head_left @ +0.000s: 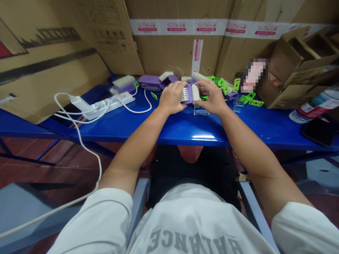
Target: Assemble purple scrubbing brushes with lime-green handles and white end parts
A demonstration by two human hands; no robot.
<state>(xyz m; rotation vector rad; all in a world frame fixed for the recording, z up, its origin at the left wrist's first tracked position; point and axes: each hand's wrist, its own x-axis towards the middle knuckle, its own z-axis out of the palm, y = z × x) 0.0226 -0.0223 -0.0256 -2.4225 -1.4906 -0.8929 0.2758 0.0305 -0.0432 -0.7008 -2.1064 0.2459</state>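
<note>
**Q:** So, what sits between the hands?

**A:** A purple plastic brush with white bristles, above the middle of the blue bench. Whether it touches the bench, I cannot tell.

**Q:** Fingers?

**A:** Left hand: fingers pressed together, curled over the bristle end. Right hand: fingers close together, curved around a white oval pad at the brush. Exact fingertip contact is hidden.

**Q:** Step in hand?

**A:** Judged: pad and brush being brought together.

**Q:** Next move calls for?

**A:** Judged: steady, even pressure from both sides.

**Q:** Surroundings?

**A:** At the bench's far side: more purple brushes and green plastic clips. Toward its left end: a white power strip. Just beside the right hand: a clear plastic piece.
</note>
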